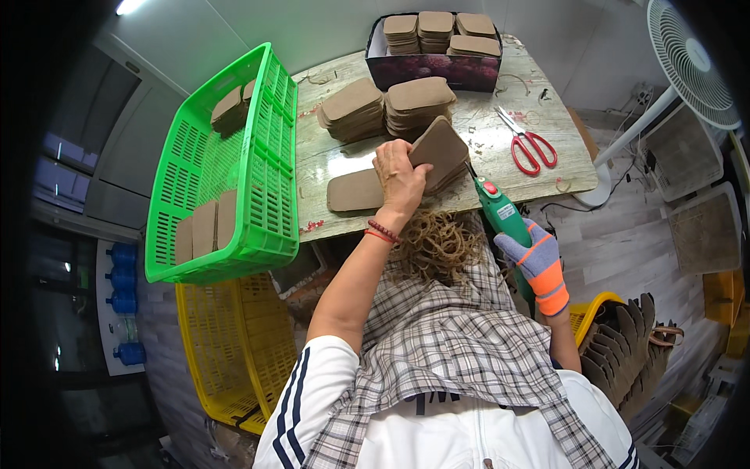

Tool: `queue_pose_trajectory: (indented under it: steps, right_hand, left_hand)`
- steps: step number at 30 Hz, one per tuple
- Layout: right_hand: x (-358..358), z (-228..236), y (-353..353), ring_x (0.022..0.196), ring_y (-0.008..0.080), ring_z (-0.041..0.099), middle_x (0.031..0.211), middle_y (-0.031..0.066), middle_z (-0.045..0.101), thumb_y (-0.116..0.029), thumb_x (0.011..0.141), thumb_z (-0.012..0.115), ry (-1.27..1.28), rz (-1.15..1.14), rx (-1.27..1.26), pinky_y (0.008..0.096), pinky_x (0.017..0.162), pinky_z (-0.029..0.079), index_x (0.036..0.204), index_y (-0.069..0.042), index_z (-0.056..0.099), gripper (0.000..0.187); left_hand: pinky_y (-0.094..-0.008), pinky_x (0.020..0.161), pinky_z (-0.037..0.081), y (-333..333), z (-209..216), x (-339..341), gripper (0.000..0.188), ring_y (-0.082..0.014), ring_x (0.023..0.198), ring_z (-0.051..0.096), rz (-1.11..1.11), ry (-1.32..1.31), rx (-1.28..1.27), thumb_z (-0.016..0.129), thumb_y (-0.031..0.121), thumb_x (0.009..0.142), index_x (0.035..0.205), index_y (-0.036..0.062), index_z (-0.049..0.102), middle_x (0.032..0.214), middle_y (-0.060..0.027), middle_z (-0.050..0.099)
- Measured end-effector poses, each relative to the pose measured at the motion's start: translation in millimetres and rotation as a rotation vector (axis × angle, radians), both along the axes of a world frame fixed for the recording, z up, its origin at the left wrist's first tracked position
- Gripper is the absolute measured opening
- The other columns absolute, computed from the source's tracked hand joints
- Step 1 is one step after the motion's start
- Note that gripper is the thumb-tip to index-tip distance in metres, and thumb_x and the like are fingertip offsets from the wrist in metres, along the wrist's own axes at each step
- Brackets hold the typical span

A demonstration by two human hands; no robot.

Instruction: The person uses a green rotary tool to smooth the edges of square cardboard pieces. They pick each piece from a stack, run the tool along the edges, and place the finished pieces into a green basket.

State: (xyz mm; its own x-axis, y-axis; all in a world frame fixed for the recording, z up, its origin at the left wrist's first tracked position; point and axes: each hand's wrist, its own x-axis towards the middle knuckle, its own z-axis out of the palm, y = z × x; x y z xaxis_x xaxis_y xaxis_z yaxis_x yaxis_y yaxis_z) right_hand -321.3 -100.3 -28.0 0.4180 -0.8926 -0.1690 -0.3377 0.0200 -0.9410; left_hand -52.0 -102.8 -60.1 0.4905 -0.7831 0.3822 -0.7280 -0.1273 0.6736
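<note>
My left hand [400, 173], bare with a red bead bracelet, is closed on a brown rounded rectangular pad [444, 148], tilted up from the table; more layers show beneath its edge. Under and beside the left hand lies a similar pad stack [350, 191]. My right hand [534, 254], in a grey and orange glove, grips a green handheld power tool [500, 209] with a red button. Its thin dark tip points at the pad's right edge; I cannot tell whether they touch. Curly brown trimmings [437, 244] are heaped on my plaid apron [437, 336].
Brown pad stacks [420, 102] stand behind my hands, before a dark box [434, 72] of more pads. Red-handled scissors [533, 150] lie at right. A green crate [269, 172] holds pads at left; yellow baskets [230, 344] sit below. A white fan [691, 62] stands at far right.
</note>
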Motion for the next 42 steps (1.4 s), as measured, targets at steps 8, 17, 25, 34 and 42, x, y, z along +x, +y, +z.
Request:
queue_pose_trajectory:
  steps: [8,17,25,34,42]
  right_hand:
    - [8,14,8,0.059,0.0056,0.056,0.073,0.0038,0.065,-0.027,0.075,0.076,0.007,0.027,-0.049,0.0225,0.055,0.046,0.106,0.000,0.061,0.043]
    - [24,34,18,0.058,0.0034,0.054,0.070,0.0002,0.062,-0.022,0.078,0.075,-0.086,0.103,0.021,0.0202,0.052,0.044,0.102,-0.001,0.062,0.034]
    - [24,35,16,0.055,0.0040,0.053,0.071,0.0007,0.062,-0.020,0.078,0.074,-0.140,0.067,0.081,0.0198,0.049,0.042,0.101,0.000,0.061,0.033]
    - [24,47,9,0.054,0.0040,0.052,0.069,0.0012,0.061,-0.015,0.079,0.072,-0.172,0.016,0.051,0.0195,0.049,0.041,0.097,0.001,0.061,0.027]
    - [12,58,8,0.056,0.0037,0.052,0.069,0.0009,0.061,-0.017,0.078,0.074,-0.104,0.131,0.122,0.0199,0.050,0.042,0.102,0.001,0.061,0.033]
  left_hand:
    - [-0.0316,0.084,0.052,17,31,-27,0.019,-0.0189,0.093,0.061,-0.217,1.515,-0.708,0.059,-0.004,0.086,0.103,0.0028,0.053,0.106,-0.0085,0.061]
    - [-0.0406,0.102,0.042,18,31,-32,0.034,-0.0252,0.112,0.053,-0.269,1.874,-0.868,0.059,-0.002,0.086,0.118,0.0033,0.050,0.119,-0.0098,0.056]
    - [-0.0406,0.098,0.044,23,22,-48,0.034,-0.0254,0.109,0.054,-0.259,1.905,-0.770,0.058,-0.002,0.087,0.119,0.0076,0.050,0.117,-0.0099,0.057]
    - [-0.0365,0.090,0.050,41,-4,-63,0.029,-0.0214,0.103,0.059,-0.339,1.830,-0.584,0.056,-0.004,0.087,0.114,0.0066,0.054,0.112,-0.0080,0.061]
    - [-0.0314,0.079,0.054,57,5,-10,0.028,-0.0171,0.091,0.064,-0.420,1.456,-0.430,0.057,-0.009,0.083,0.108,0.0015,0.062,0.102,-0.0079,0.067]
